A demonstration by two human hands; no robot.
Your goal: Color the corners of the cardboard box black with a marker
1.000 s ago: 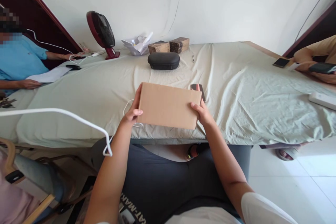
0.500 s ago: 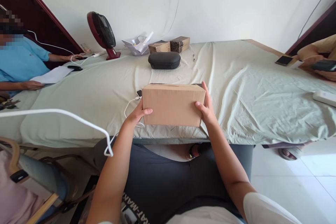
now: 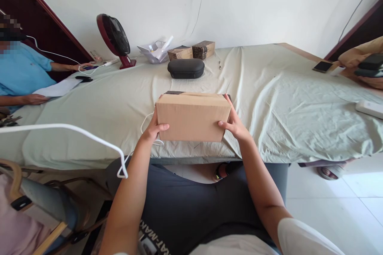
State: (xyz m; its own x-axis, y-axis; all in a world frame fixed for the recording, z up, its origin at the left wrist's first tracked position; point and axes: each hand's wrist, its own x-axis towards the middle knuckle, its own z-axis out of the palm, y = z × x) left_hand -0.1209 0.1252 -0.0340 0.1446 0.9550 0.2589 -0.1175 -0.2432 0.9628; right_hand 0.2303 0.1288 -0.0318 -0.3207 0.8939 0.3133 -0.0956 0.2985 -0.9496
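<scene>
A brown cardboard box [image 3: 191, 121] is held between my two hands at the near edge of the table. My left hand [image 3: 154, 127] grips its left end, with the thumb on the front face and the other fingers mostly hidden behind. At the right end my right hand [image 3: 235, 123] is closed on the box the same way, fingertips showing at the top corner. Dark patches show along the far top edge of the box. Beyond it lies a black zip case [image 3: 186, 68]. A white cable [image 3: 143, 123] runs on the cloth just left of my left hand.
A pale green cloth [image 3: 275, 115] covers the table. At the back stand a fan [image 3: 113, 38], a clear plastic bin [image 3: 155, 52] and patterned boxes [image 3: 204, 50]. One person sits at the left with paper [image 3: 61, 87], another at the right. A thick white cable [image 3: 68, 126] hangs at lower left.
The box has shifted slightly left and tilted, so more of its top shows. Both hands have moved with it, keeping their hold. At the right, the other person's hands have moved a dark object.
</scene>
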